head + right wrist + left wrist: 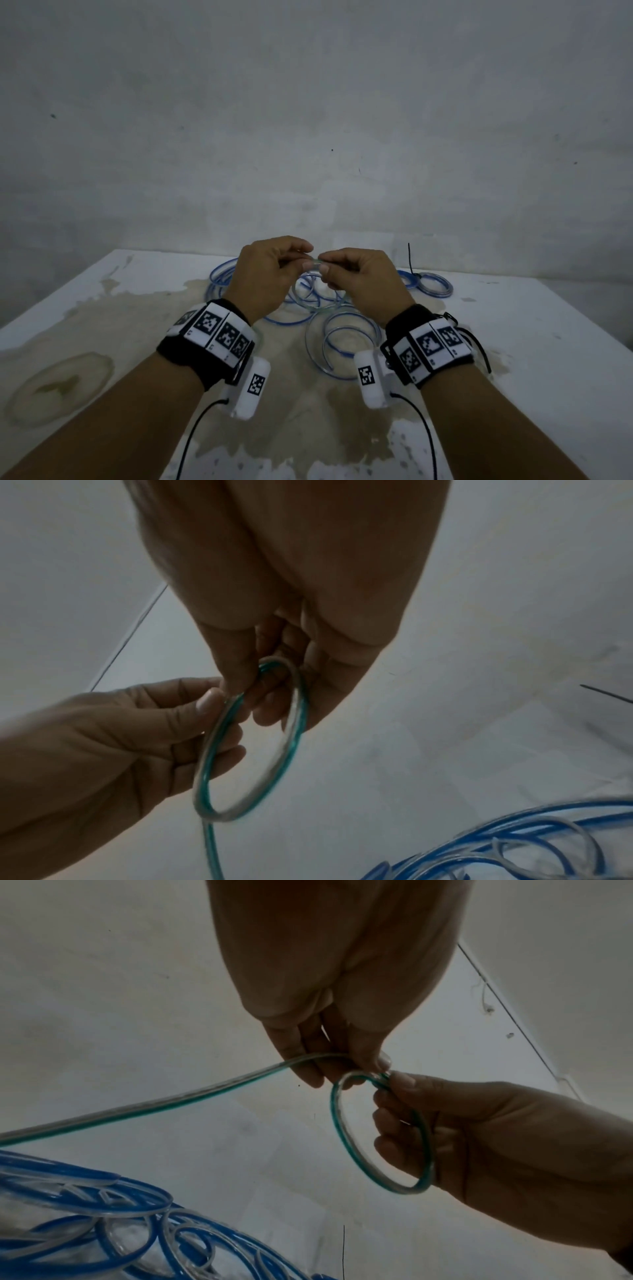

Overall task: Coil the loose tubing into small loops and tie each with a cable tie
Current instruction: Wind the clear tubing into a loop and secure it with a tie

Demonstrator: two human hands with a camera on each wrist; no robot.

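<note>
Clear tubing with a blue-green stripe is bent into one small loop [337, 1123] held in the air between both hands. My left hand [301, 255] pinches the tubing at the top of the loop. My right hand [325, 265] pinches the same spot from the other side, its fingers curled through the loop [281, 764]. From the left hand the tubing's tail [171, 1104] runs down to the loose blue-striped tubing [219, 277] on the table. A black cable tie [410, 257] stands up from a tied coil [435, 284] at the back right.
The white table [102, 308] is stained brown across its middle. More loose coils [342, 342] lie under my right wrist. A grey wall rises right behind the table's far edge. The tubing pile [514, 840] sits below the raised hands.
</note>
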